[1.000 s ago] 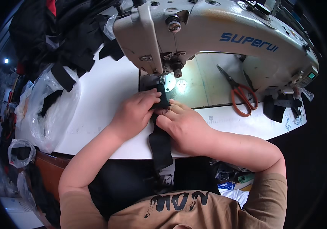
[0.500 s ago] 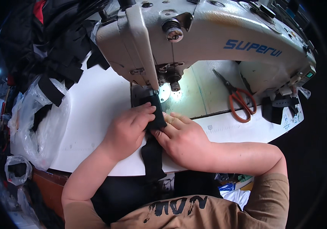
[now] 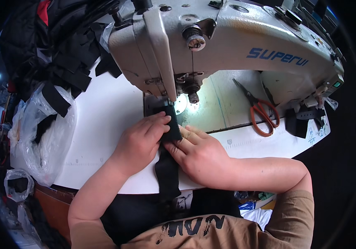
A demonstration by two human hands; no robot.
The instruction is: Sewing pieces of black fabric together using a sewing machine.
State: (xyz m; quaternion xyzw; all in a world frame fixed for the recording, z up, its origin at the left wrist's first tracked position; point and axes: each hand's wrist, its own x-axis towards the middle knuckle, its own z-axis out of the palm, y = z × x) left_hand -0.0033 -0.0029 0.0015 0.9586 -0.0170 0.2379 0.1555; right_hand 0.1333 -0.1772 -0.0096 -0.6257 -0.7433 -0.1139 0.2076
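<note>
A black fabric strip [image 3: 172, 129] runs under the presser foot of a white sewing machine [image 3: 223, 41], its upper part folded or layered. A loose tail of the strip hangs toward me over the table's front edge. My left hand [image 3: 144, 139] presses its fingertips on the strip's left side, close in front of the needle area. From the right, my right hand [image 3: 203, 155] pinches the strip's edge between thumb and fingers. The underside of the strip is hidden. Light from the machine falls on the round needle plate [image 3: 181, 104] beside the strip.
Orange-handled scissors [image 3: 263, 114] lie on the machine bed at right. Small black strap pieces [image 3: 297, 124] rest at the table's right end. A clear plastic bag [image 3: 47, 153] and heaped black fabric pieces [image 3: 68, 66] occupy the left. The white tabletop [image 3: 103, 137] curves around the machine.
The view has shifted a little, so the machine sits slightly lower in the picture. My hands and the strip appear marginally closer to the needle, with the same grip.
</note>
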